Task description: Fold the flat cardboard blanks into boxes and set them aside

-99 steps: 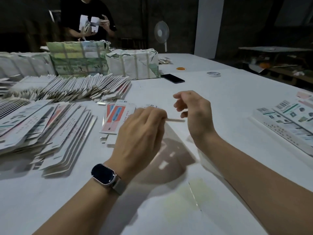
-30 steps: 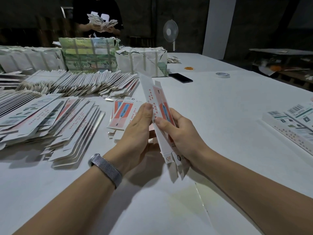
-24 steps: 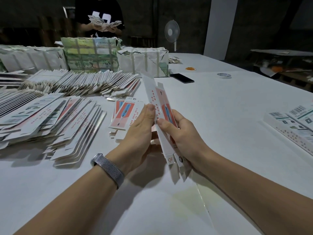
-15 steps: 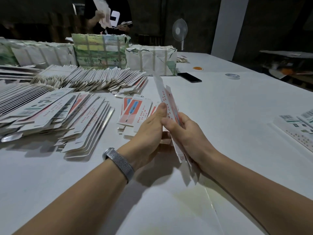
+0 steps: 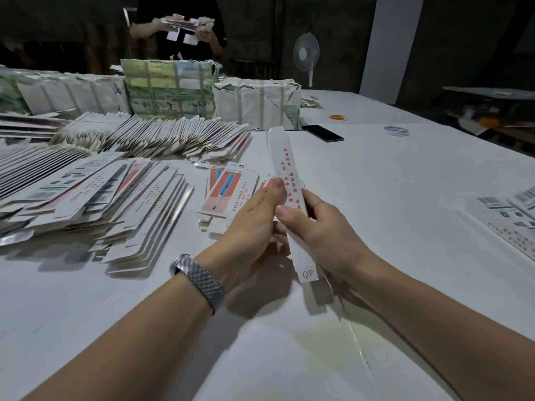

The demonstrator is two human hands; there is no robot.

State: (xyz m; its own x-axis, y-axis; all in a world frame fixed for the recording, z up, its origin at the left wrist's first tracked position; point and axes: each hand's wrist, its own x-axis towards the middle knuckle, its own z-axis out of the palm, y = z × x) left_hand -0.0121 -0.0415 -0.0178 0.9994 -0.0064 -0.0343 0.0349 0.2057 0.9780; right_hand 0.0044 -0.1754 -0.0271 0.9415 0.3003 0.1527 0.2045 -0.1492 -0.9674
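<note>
The cardboard blank (image 5: 285, 180) is up off the table (image 5: 390, 180), held between your two hands in front of you, its long white face with red print turned toward you and the flap marked QF hanging at the near end. Your left hand (image 5: 254, 224) grips it from the left with the thumb laid up along the printed face; your right hand (image 5: 324, 227) curls round its right edge, thumb pressing near the left thumb. Judging by its thinness, it should weigh almost nothing and bend readily along its scored creases, yet buckle or crease wrongly if you squeeze mid-panel. The printed surface looks smooth, so it may slip under dry fingers. Take hold along the long edges, close to the fold lines, and push the opposite edges toward each other to pop it into a tube. Leave the end flaps free for tucking. More flat blanks (image 5: 228, 195) lie just beyond your left hand, and fanned stacks (image 5: 95, 198) farther left.
</note>
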